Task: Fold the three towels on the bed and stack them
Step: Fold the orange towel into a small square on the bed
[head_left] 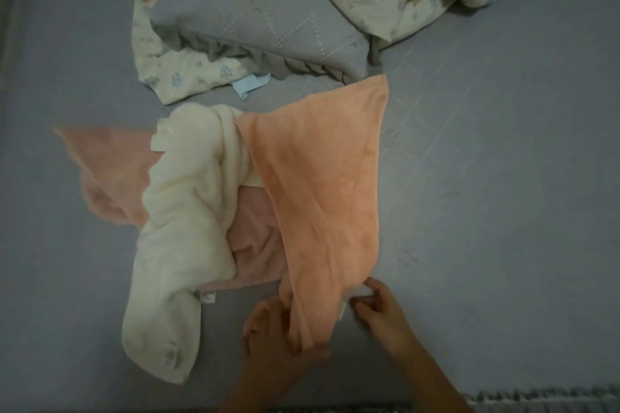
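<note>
The person's left hand [278,329] clutches the near end of the orange terry towel [322,184], and the right hand [379,308] pinches its corner beside the white label. Beyond the grip it overlaps the crumpled cream towel [181,211] and pink towel [110,171]. Lifting it clear first should avoid dragging them along.

Orange towel [318,184] draped over rumpled cream towel [188,211]; pink towel [110,164] beneath both; all unfolded.
</note>
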Demonstrator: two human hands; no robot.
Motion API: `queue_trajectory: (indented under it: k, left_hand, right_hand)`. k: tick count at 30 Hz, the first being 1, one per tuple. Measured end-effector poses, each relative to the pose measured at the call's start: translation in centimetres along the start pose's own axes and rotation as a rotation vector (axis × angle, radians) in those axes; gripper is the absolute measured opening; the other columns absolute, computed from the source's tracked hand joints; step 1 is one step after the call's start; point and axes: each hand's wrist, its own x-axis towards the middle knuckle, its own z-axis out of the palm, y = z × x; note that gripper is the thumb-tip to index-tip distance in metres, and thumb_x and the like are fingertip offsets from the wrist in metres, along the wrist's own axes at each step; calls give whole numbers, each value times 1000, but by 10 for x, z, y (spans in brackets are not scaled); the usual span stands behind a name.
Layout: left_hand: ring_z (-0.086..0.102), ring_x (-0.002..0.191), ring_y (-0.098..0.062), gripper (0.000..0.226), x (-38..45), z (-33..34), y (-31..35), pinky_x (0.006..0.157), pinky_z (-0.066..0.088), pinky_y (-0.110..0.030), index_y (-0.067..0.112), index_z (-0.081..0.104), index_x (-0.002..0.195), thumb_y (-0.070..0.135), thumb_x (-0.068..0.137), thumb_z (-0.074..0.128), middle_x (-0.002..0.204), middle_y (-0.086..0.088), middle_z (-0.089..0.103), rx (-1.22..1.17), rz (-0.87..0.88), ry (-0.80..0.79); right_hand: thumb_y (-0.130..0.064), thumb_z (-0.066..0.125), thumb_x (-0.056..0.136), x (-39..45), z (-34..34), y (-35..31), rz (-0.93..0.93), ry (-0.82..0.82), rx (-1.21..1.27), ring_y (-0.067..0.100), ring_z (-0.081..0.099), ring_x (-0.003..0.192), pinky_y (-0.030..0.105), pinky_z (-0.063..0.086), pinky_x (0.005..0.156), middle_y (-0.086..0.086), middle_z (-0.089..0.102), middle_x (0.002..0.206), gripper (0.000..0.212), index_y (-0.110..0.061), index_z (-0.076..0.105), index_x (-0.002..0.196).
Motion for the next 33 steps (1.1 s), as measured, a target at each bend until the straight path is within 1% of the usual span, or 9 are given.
queue_trajectory:
  k: [3, 6, 10, 12, 15, 18, 23, 28, 33]
  left_hand:
    - [-9, 150, -11, 145, -7, 13, -8, 120, 9, -41, 25, -22, 151, 79, 49, 66, 158, 14, -19, 361, 52, -23]
    - [29, 146, -18, 90, 3, 2, 2, 117, 23, -36, 21, 20, 153, 51, 80, 63, 158, 1, 30, 330, 141, 76]
    - [70, 80, -12, 21, 16, -16, 16, 70, 54, -28, 10, 67, 111, 14, 94, 56, 97, -13, 71, -718, -38, -31]
    - [67, 93, -22, 27, 11, -17, 17, 80, 52, -34, 5, 68, 112, 14, 93, 52, 106, -18, 70, -1122, -116, -299]
    - [63, 101, -29, 35, -5, -11, 11, 87, 47, -39, 5, 72, 111, 22, 82, 62, 111, -18, 68, -1256, -169, -512]
    - [69, 90, -27, 36, -17, 14, -13, 72, 53, -33, 13, 69, 116, 31, 87, 58, 103, -10, 75, -1089, -253, -478]
    - [69, 74, -29, 60, -33, 53, -48, 62, 54, -36, 25, 56, 124, 50, 74, 76, 88, -6, 74, -1046, -351, -280]
    - [69, 92, -38, 74, -45, 81, -20, 80, 57, -48, 11, 51, 122, 44, 66, 87, 106, -21, 68, -949, -231, -36]
    - [71, 102, -29, 45, -57, 105, 31, 87, 58, -49, 20, 61, 123, 11, 81, 74, 113, -9, 74, -1285, -103, -144]
  right_hand:
    - [3, 59, 90, -7, 11, -2, -27, -4, 101, 20, 67, 93, 32, 53, 84, 11, 70, 105, 41, -20, 53, 123]
    - [-5, 62, 90, -11, 24, -8, -92, 14, 6, 17, 67, 87, 23, 52, 77, 7, 72, 95, 20, -17, 64, 105]
    - [-16, 62, 92, -16, 31, -17, -155, 208, 104, 20, 55, 73, 33, 43, 70, 8, 61, 73, 17, -11, 59, 76]
    - [-27, 57, 96, -25, 25, -14, -161, 257, 381, 26, 64, 87, 39, 49, 82, 13, 70, 88, 25, -5, 68, 87]
    - [-52, 43, 97, -47, 22, 3, -58, -89, 586, 32, 61, 119, 49, 44, 104, 18, 67, 124, 55, -10, 67, 122]
    - [-57, 53, 92, -69, 24, 33, 126, -265, 354, 35, 61, 119, 52, 42, 106, 18, 67, 125, 57, -13, 65, 127]
    - [-33, 67, 87, -86, 13, 62, 269, -38, 114, 21, 70, 94, 28, 54, 67, 1, 76, 104, 43, -15, 63, 126]
    - [-19, 71, 83, -101, 3, 51, 119, -24, -127, 12, 71, 90, 24, 55, 71, -5, 75, 100, 35, -20, 66, 118]
    - [-1, 57, 90, -121, -42, 28, -75, -95, 63, 23, 69, 71, 28, 51, 60, 12, 75, 79, 17, -2, 74, 88]
